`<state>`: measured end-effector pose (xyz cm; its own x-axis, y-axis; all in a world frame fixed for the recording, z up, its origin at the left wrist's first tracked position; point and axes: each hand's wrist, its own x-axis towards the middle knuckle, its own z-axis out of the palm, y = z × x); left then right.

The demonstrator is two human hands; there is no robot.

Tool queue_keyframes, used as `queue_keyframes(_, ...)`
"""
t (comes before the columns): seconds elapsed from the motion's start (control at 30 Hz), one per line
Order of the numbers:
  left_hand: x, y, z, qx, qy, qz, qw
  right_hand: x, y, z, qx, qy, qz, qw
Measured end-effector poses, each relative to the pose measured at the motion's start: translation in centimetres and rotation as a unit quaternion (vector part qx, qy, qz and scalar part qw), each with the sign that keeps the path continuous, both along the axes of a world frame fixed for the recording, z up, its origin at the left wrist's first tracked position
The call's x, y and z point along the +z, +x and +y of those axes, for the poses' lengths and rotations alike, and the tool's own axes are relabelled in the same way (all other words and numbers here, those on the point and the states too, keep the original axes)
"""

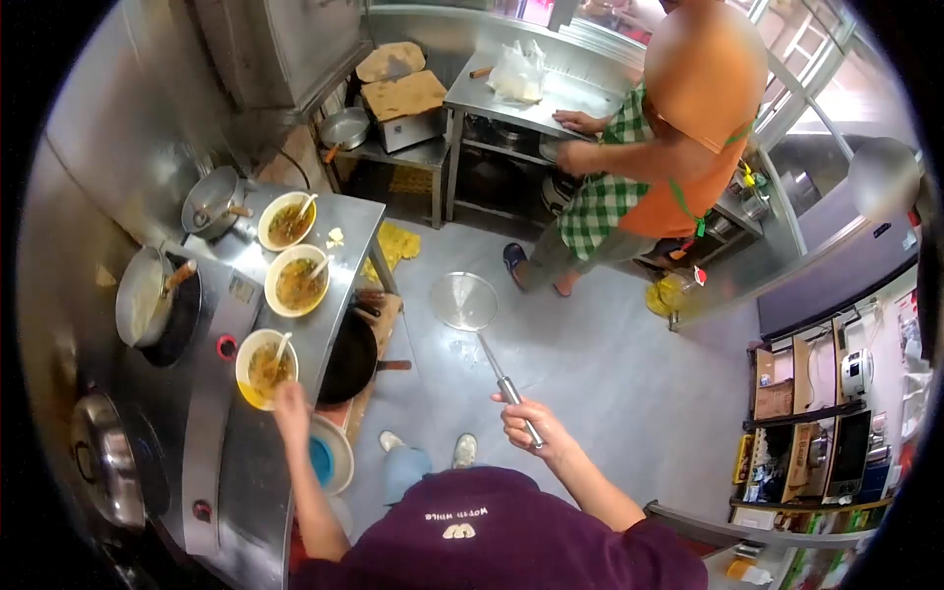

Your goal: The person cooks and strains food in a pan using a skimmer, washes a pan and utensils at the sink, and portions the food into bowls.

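My right hand (532, 426) is wrapped round the metal handle of a wire-mesh skimmer (465, 301), whose round head hangs out over the floor. My left hand (291, 405) grips the near right rim of a yellow-and-white bowl (248, 366) on the steel counter; its fingertips are partly hidden. That bowl holds brownish soup with bits in it and a white spoon (284, 344). Behind it stand a middle bowl (271, 285) and a far bowl (265, 234), both with similar soup and a white spoon.
Pans (147, 295) sit on the stove at left. Below the counter are a dark wok (348, 359) and a basin (339, 457). A co-worker in a checked apron (600, 206) stands at the back steel table (580, 93). A yellow cloth (395, 244) lies on the floor.
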<state>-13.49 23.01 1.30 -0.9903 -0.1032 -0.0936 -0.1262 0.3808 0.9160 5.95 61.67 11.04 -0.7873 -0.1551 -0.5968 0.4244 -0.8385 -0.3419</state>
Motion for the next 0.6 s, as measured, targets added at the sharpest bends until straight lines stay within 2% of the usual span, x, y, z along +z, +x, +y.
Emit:
queue_keyframes(0.03,0.3,2.0,1.7,-0.038,0.019,-0.032,0.999,-0.6,-0.7,0.1,0.005,-0.007,-0.005,1.000)
queue_keyframes(0.07,-4.6,3.2,1.1,-0.089,-0.012,0.022,0.996,-1.1,-1.8,0.2,0.017,-0.011,0.006,1.000)
queue_keyframes(0.1,-5.0,4.5,2.6,-0.173,-0.008,0.037,0.984,-1.6,-3.0,0.3,0.023,-0.019,0.006,1.000)
queue_keyframes(0.13,-7.9,5.6,2.4,-0.206,0.049,-0.136,0.968,-2.2,-4.1,0.2,0.029,-0.028,0.005,0.999)
queue_keyframes(0.17,-6.0,6.4,4.3,-0.213,0.029,-0.250,0.944,-2.7,-5.4,-0.1,0.035,-0.039,0.003,0.999)
queue_keyframes(0.23,-7.7,7.1,6.2,-0.249,0.062,-0.302,0.918,-2.9,-7.3,-0.3,0.042,-0.029,0.001,0.999)
queue_keyframes(0.33,-8.2,4.2,9.1,-0.359,0.046,-0.304,0.881,-1.8,-9.9,-0.9,0.033,-0.010,-0.005,0.999)
queue_keyframes(0.43,-6.5,-1.3,12.5,-0.407,0.073,-0.248,0.876,-1.0,-11.5,-1.1,0.007,0.000,0.001,1.000)
queue_keyframes(0.47,-3.5,-3.2,13.8,-0.366,0.060,-0.237,0.898,-1.1,-12.0,-0.9,0.004,-0.014,0.008,1.000)
queue_keyframes(0.6,-3.4,-9.4,16.1,-0.333,-0.008,-0.200,0.921,-0.9,-12.7,0.0,-0.011,0.005,0.000,1.000)
